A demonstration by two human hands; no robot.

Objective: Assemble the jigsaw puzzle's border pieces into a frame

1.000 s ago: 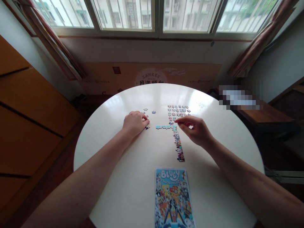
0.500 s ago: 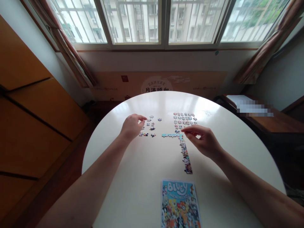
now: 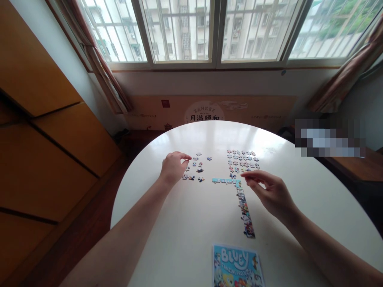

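Head view: the joined puzzle edge [image 3: 245,213] runs lengthwise away from the person, its far corner just left of the right hand [image 3: 274,193], the nearer one, thumb and forefinger close together. Farther off, the left hand [image 3: 172,170] curls likewise beside loose pieces [image 3: 200,170]; whether either pinches anything, I cannot tell.

One left hand [image 3: 173,169], one right hand [image 3: 271,189], one table [image 3: 179,223], one picture sheet [image 3: 237,265], one bent row of puzzle pieces [image 3: 247,217], two curtains [image 3: 103,67] and four window panes [image 3: 176,32] were counted. Loose pieces [image 3: 209,158] were too tiny to be counted.
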